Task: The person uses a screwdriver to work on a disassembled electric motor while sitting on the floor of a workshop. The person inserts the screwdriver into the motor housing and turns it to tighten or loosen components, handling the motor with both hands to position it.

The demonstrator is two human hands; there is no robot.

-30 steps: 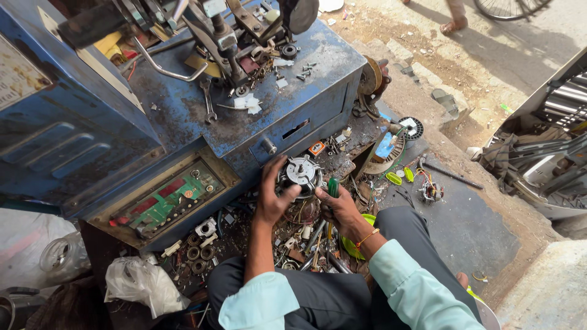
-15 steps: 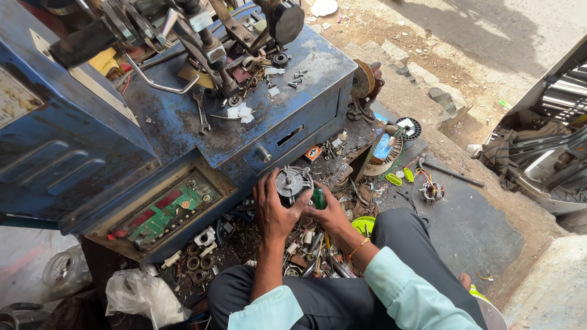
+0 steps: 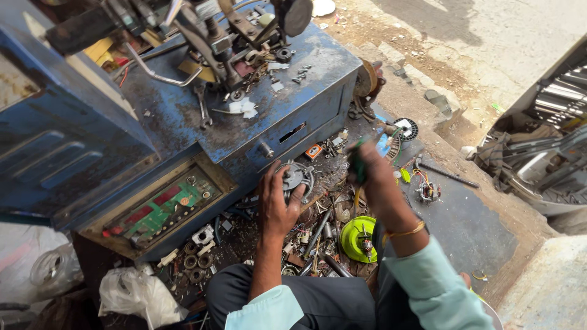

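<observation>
My left hand [image 3: 276,206] grips a round grey metal motor part [image 3: 297,177] and holds it against the floor clutter beside the blue cabinet. My right hand [image 3: 369,172] is raised to the right of that part, blurred, closed around a green-handled screwdriver [image 3: 357,164]. The screwdriver's tip is hidden, and it is apart from the motor part. Both forearms wear light teal sleeves pushed back. A gold bangle sits on my right wrist.
A worn blue metal cabinet [image 3: 244,131] carries a winding machine [image 3: 217,33] and loose screws. An open drawer [image 3: 158,208] shows a green circuit board. Tools, bearings and a lime-green disc [image 3: 358,238] litter the floor. Scrap metal [image 3: 538,153] lies right; a plastic bag [image 3: 137,296] lies lower left.
My right hand has lifted the screwdriver up and to the right, away from the motor part. My left hand still holds the part in place. The view has shifted slightly.
</observation>
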